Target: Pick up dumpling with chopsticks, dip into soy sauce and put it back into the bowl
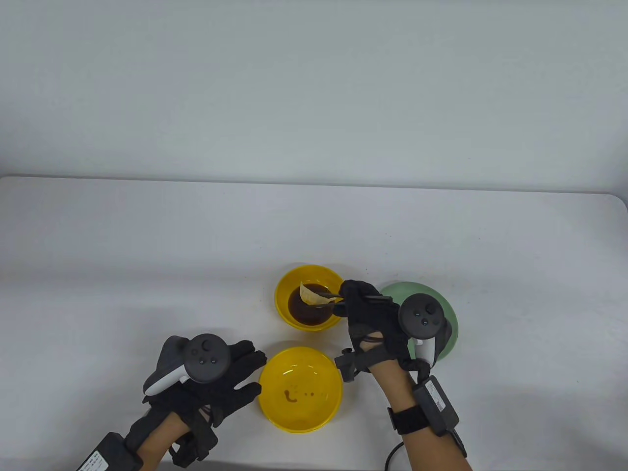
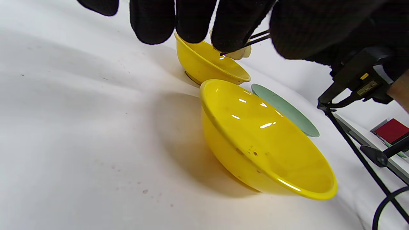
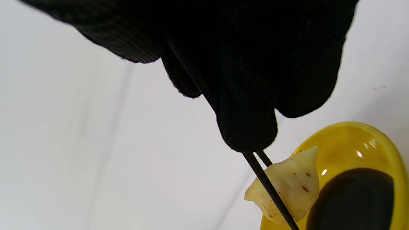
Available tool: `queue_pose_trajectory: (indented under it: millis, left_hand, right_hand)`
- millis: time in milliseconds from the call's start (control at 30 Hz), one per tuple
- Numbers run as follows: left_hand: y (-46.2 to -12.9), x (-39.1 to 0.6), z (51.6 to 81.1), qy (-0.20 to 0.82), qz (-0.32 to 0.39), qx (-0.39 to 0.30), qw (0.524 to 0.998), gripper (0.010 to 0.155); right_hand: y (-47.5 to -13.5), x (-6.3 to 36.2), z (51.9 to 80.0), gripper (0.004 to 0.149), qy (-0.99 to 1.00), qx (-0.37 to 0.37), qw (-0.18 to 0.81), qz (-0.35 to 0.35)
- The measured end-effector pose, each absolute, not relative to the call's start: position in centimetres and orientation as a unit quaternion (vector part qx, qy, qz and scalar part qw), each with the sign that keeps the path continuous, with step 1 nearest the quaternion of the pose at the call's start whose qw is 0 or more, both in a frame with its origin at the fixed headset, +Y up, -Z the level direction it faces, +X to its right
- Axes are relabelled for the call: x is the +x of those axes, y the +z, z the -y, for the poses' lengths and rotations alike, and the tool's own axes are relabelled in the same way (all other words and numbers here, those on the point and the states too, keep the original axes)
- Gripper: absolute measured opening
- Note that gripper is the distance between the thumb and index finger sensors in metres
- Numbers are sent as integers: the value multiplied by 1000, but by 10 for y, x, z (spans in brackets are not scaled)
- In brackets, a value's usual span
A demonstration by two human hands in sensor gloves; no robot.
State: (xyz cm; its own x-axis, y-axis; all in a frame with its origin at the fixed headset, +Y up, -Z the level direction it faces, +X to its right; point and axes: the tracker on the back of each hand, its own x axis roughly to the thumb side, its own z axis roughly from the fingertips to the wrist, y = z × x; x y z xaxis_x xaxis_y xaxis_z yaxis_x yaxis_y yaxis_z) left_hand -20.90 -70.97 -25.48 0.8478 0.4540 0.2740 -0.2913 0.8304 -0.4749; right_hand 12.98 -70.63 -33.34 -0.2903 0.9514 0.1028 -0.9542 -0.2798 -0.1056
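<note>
A pale dumpling [image 1: 309, 293] [image 3: 287, 188] hangs over the dark soy sauce [image 1: 308, 309] [image 3: 351, 201] in the far yellow bowl [image 1: 289, 284] [image 2: 204, 62], pinched between black chopsticks [image 1: 327, 296] [image 3: 265, 182]. My right hand [image 1: 363, 314] grips the chopsticks just right of that bowl. The near yellow bowl [image 1: 274, 387] [image 2: 271, 143] holds only brown sauce stains. My left hand [image 1: 230, 373] rests on the table beside the near bowl's left rim, fingers stretched out, holding nothing.
A pale green plate [image 1: 449, 314] [image 2: 287, 110] lies under and right of my right hand. A black stand and cable [image 2: 367, 159] and a red block [image 2: 391, 130] sit off the table's right side. The white table [image 1: 147, 255] stretches far and left.
</note>
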Motion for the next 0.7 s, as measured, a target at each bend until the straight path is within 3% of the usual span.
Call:
queue_pose_trajectory:
  millis: [167, 267, 533, 700]
  left_hand:
    - [-257, -211, 712, 204, 182, -219, 937, 72]
    - [-258, -212, 712, 209, 177, -222, 936, 72]
    - [-260, -216, 711, 218, 169, -223, 935, 72]
    - [-260, -215, 714, 211, 167, -226, 936, 72]
  right_hand:
    - [-338, 163, 753, 42, 611, -115, 783, -33]
    - [-331, 175, 754, 42, 579, -124, 805, -44]
    - [-276, 166, 748, 41, 648, -14, 747, -149]
    - [-278, 143, 753, 42, 725, 42, 663, -180]
